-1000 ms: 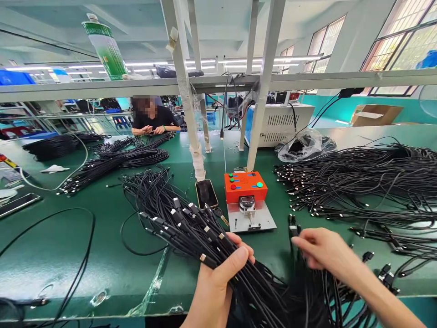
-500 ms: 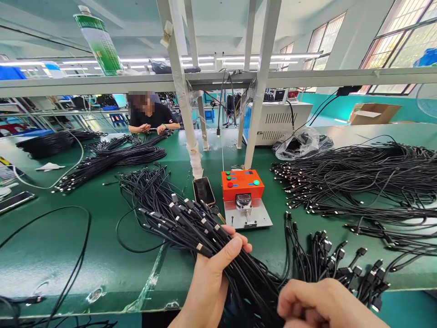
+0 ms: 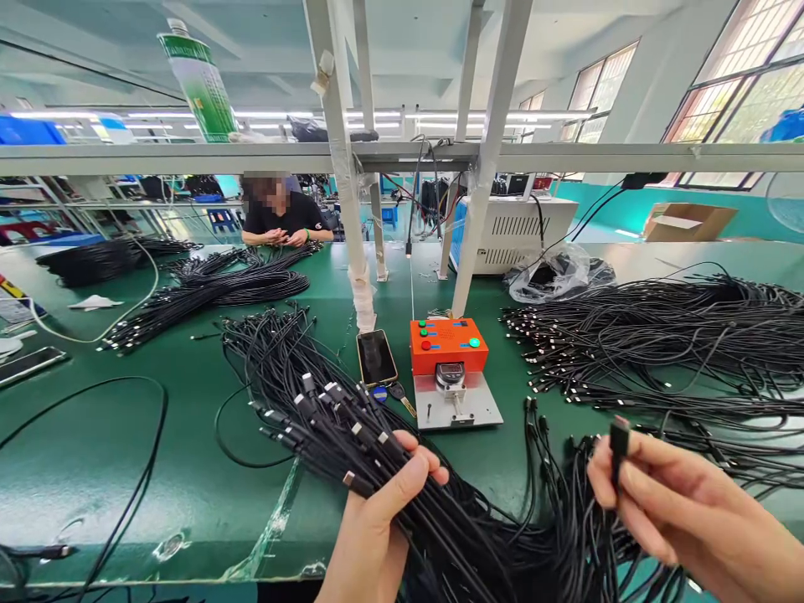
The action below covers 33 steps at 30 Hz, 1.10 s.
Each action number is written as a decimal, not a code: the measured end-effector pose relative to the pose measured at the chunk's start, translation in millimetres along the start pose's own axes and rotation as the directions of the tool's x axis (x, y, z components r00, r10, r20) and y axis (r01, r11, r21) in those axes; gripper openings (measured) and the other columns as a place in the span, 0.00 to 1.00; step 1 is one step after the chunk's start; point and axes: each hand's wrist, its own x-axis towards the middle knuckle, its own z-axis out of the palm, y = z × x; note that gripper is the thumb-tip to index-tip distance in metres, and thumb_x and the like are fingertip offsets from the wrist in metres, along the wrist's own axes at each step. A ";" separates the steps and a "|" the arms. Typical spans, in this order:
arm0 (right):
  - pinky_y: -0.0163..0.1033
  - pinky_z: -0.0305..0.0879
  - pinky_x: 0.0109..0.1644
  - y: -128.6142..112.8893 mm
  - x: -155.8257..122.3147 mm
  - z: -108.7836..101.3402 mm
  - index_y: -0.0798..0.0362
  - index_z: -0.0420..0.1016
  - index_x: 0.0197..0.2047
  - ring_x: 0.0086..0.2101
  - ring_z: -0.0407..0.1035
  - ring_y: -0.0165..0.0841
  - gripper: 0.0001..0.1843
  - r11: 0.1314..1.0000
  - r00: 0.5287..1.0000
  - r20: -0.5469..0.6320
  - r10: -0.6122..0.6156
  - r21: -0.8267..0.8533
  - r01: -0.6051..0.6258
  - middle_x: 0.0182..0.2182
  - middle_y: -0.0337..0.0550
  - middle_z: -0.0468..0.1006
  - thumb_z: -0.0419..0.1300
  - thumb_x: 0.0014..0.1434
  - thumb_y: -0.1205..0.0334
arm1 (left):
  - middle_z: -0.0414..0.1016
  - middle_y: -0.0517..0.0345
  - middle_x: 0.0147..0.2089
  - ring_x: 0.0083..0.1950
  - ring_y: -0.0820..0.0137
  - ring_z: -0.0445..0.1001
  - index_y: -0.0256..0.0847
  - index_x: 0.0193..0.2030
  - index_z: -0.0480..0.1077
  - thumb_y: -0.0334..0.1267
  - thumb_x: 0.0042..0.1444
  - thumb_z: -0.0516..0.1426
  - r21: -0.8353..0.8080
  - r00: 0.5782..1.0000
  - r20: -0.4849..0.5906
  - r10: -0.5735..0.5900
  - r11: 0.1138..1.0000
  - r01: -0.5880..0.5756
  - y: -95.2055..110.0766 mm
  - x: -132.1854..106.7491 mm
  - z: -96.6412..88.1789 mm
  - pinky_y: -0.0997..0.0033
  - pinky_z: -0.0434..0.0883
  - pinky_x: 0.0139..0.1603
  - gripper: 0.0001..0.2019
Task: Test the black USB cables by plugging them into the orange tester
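Note:
My left hand point(image 3: 389, 511) is wrapped round a thick bundle of black USB cables point(image 3: 452, 536), whose metal-tipped plugs fan out to the upper left. Over the bundle's far end at the right, my right hand point(image 3: 678, 494) pinches one black cable connector point(image 3: 619, 440) between thumb and fingers, pointing upward. Where that cable runs below the fingers is hard to make out among the others. Beyond my left hand lies a loose heap of black cables point(image 3: 270, 335). An orange test box point(image 3: 448, 343) with coloured buttons and a small dial gauge stands ahead, apart from both hands.
A phone point(image 3: 377, 358) and a key point(image 3: 402, 398) lie beside the box. Large cable piles point(image 3: 659, 335) cover the right side. Metal posts point(image 3: 352, 209) rise from the green table point(image 3: 207, 519). Across it, a person point(image 3: 286, 218) sits with both hands together.
My right hand has risen and moved right from beside the bundle, and now a connector shows upright in its fingers. My left hand keeps its grip, shifted slightly left and down.

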 end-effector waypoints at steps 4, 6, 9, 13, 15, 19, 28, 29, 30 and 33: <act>0.25 0.45 0.17 -1.2 38.8 20.5 0.56 0.69 0.36 0.14 0.53 0.17 0.17 0.997 0.996 0.080 -0.038 -0.065 0.044 0.23 0.39 0.70 0.54 0.56 0.50 | 0.74 0.58 0.28 0.30 0.69 0.73 0.40 0.38 0.68 0.31 0.45 0.60 -0.020 1.000 -0.009 0.026 0.999 -0.027 -6.5 -3.4 -14.4 0.70 0.70 0.33 0.11; 0.25 0.41 0.15 8.6 59.7 29.7 0.59 0.69 0.34 0.12 0.52 0.16 0.19 0.989 0.983 0.185 0.015 -0.144 0.013 0.20 0.39 0.70 0.55 0.55 0.49 | 0.74 0.59 0.26 0.29 0.68 0.74 0.41 0.35 0.68 0.30 0.41 0.62 -0.013 0.999 0.004 0.051 0.999 -0.051 -8.0 -3.2 -18.4 0.69 0.71 0.33 0.12; 0.24 0.41 0.14 32.0 87.7 36.2 0.61 0.68 0.28 0.11 0.54 0.17 0.19 0.980 0.950 0.279 0.142 -0.173 -0.096 0.20 0.41 0.72 0.58 0.51 0.50 | 0.74 0.60 0.24 0.29 0.65 0.74 0.41 0.31 0.68 0.31 0.39 0.64 -0.015 0.996 0.054 0.075 0.997 -0.075 -7.7 0.3 -19.4 0.67 0.71 0.32 0.11; 0.24 0.45 0.15 61.3 109.0 37.6 0.61 0.66 0.22 0.12 0.54 0.16 0.17 0.979 0.961 0.196 0.197 -0.100 -0.180 0.17 0.41 0.71 0.62 0.46 0.54 | 0.74 0.60 0.25 0.29 0.68 0.74 0.41 0.34 0.68 0.30 0.44 0.61 -0.025 0.999 0.028 0.019 1.000 -0.018 -3.9 5.6 -13.1 0.70 0.71 0.31 0.09; 0.24 0.46 0.15 68.8 111.9 38.9 0.61 0.66 0.22 0.12 0.54 0.16 0.17 0.981 0.977 0.112 0.181 -0.089 -0.172 0.16 0.40 0.72 0.62 0.45 0.54 | 0.74 0.59 0.27 0.29 0.69 0.74 0.39 0.37 0.68 0.30 0.45 0.61 -0.029 1.000 -0.010 -0.018 0.999 0.018 -1.2 7.3 -8.0 0.71 0.71 0.33 0.11; 0.24 0.48 0.15 71.5 113.0 43.4 0.61 0.66 0.23 0.12 0.55 0.17 0.15 0.986 0.986 0.074 0.150 -0.082 -0.143 0.16 0.41 0.72 0.62 0.45 0.56 | 0.74 0.57 0.30 0.31 0.70 0.74 0.39 0.40 0.67 0.31 0.46 0.60 -0.020 0.997 -0.034 -0.062 0.998 0.061 3.2 12.2 0.7 0.72 0.72 0.34 0.13; 0.24 0.50 0.14 73.4 120.2 51.0 0.61 0.66 0.22 0.13 0.58 0.18 0.15 0.977 0.972 0.099 0.213 -0.034 -0.210 0.17 0.42 0.72 0.62 0.48 0.57 | 0.73 0.56 0.34 0.32 0.70 0.74 0.39 0.41 0.68 0.26 0.47 0.59 -0.012 0.990 -0.117 -0.079 0.997 0.078 8.6 18.5 5.9 0.72 0.74 0.34 0.13; 0.24 0.50 0.15 72.8 120.3 52.4 0.61 0.66 0.22 0.12 0.57 0.18 0.15 0.976 0.971 0.094 0.218 -0.030 -0.216 0.17 0.42 0.72 0.61 0.49 0.58 | 0.73 0.56 0.34 0.32 0.70 0.74 0.39 0.41 0.68 0.26 0.47 0.59 -0.008 0.990 -0.121 -0.079 0.997 0.078 8.9 17.8 5.9 0.71 0.74 0.34 0.13; 0.23 0.50 0.15 72.1 120.5 53.8 0.61 0.66 0.22 0.12 0.57 0.17 0.15 0.974 0.970 0.091 0.225 -0.027 -0.223 0.16 0.41 0.71 0.61 0.49 0.58 | 0.73 0.55 0.34 0.32 0.70 0.74 0.39 0.41 0.69 0.27 0.46 0.59 -0.006 0.989 -0.124 -0.079 0.997 0.079 9.1 17.3 5.8 0.71 0.74 0.34 0.13; 0.23 0.52 0.15 71.3 123.1 57.5 0.62 0.66 0.22 0.12 0.57 0.17 0.14 0.965 0.960 0.094 0.262 -0.004 -0.263 0.15 0.41 0.70 0.60 0.51 0.59 | 0.73 0.55 0.34 0.32 0.69 0.75 0.40 0.40 0.69 0.28 0.45 0.61 -0.005 0.988 -0.129 -0.088 0.996 0.088 9.1 16.4 5.3 0.71 0.73 0.33 0.14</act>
